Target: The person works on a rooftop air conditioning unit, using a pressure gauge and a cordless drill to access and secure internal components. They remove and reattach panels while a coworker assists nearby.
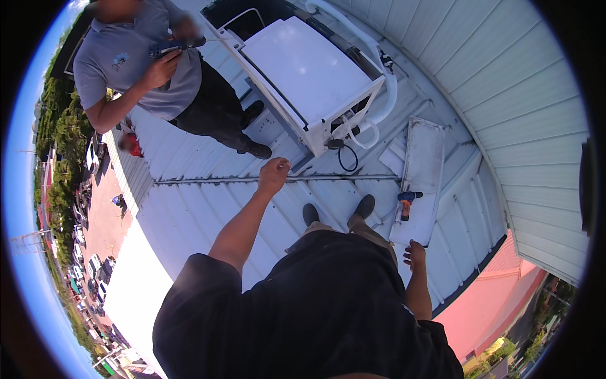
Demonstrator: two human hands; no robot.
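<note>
My left hand point(274, 176) is raised in front of me, over the metal roof point(214, 208). Its fingers are curled together, with a small pale spot at the tips; what they hold, if anything, is too small to name. Down at my right side hangs my right hand point(415, 254), fingers loosely bent and apart, by the near corner of a long white metal panel point(424, 158). I cannot tell whether it touches the panel. On that panel lies an orange and blue cordless drill point(407, 204).
Ahead stands a big white boxy unit point(309, 69) with a black cable loop point(347, 158) and a thick white pipe point(386, 101). A co-worker point(145, 69) at the left holds a dark blue power tool point(173, 48). A ribbed wall point(505, 82) curves along the right; the roof edge drops off left.
</note>
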